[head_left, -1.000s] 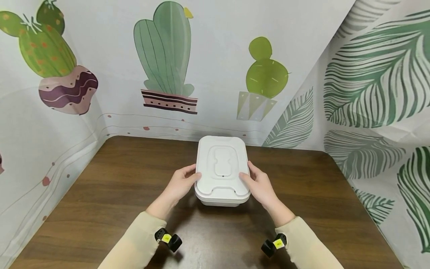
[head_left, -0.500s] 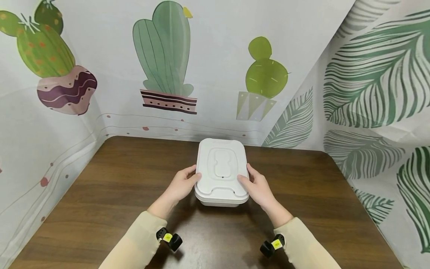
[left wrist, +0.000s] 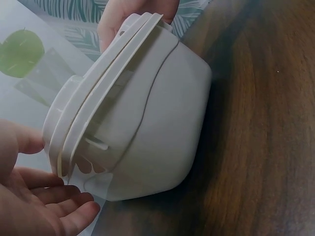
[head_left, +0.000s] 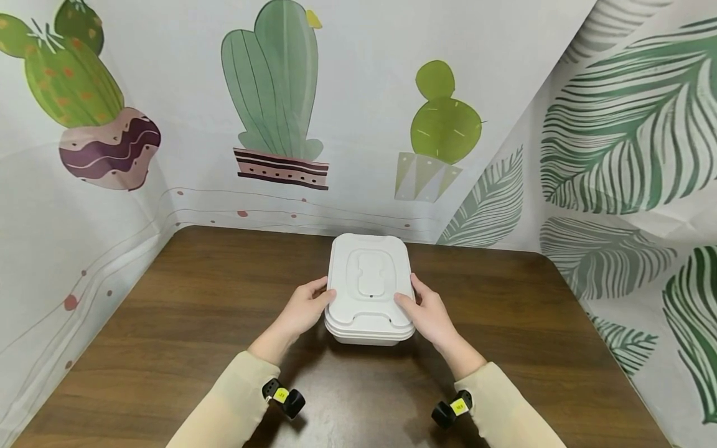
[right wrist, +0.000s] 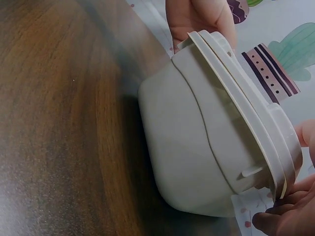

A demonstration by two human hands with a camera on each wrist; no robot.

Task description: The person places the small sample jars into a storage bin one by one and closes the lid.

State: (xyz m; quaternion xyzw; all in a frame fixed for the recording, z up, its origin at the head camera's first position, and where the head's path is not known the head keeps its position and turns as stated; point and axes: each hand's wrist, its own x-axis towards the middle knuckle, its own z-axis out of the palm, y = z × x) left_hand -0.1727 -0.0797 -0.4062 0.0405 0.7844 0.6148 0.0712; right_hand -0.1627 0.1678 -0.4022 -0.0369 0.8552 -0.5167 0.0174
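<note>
A white rectangular plastic box with rounded corners sits on the table in the head view. Its white lid has a raised pattern in the middle and lies over the box's rim. At the left side, my left hand grips the edge, thumb on top of the lid and fingers below the rim. My right hand pinches the opposite edge the same way. Both wrist views show the deep box body tapering downward, with a thin dark seam between lid and rim.
The brown wooden table extends on all sides of the box. Behind it hangs a white cloth printed with cacti and leaves, close to the table's back edge. A black strap device is worn on each sleeve.
The lid's far edge has come down slightly in the head view. My right hand has shifted a little inward to the left, while my left hand has barely moved.
</note>
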